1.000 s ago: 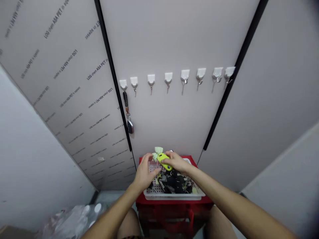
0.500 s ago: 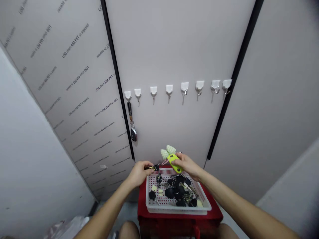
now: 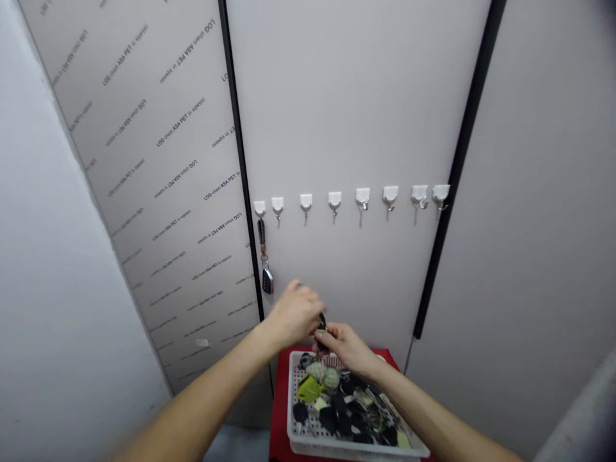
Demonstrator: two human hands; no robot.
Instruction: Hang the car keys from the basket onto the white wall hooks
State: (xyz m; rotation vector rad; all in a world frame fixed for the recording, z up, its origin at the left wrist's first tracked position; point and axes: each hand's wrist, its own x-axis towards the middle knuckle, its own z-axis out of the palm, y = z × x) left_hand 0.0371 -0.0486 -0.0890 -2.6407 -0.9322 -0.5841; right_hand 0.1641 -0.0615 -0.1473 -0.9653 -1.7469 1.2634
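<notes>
Above the back of the basket, my left hand (image 3: 297, 313) and my right hand (image 3: 344, 346) come together, both closed. Between them is a short black strap (image 3: 321, 326) with yellow marks; fingers hide much of it. My right thumb and fingers pinch its lower part, while the left fingertips curl at its top. Below the strap hang a neon-yellow key fob (image 3: 309, 388) and a pale green checked bow (image 3: 323, 374), in front of the basket's contents. Whether the fob touches the keys beneath it, I cannot tell.
A white plastic basket (image 3: 291, 423) of dark key fobs and keys stands on a red cloth-covered surface (image 3: 280, 417). On the grey panel is a row of several white hooks (image 3: 335, 197). A car key with a braided strap (image 3: 267, 280) hangs from the leftmost.
The yellow fob and bow have dropped from my right hand to hang over the basket. My left hand has risen and moved right; my right hand now pinches the strap. The view has shifted.
</notes>
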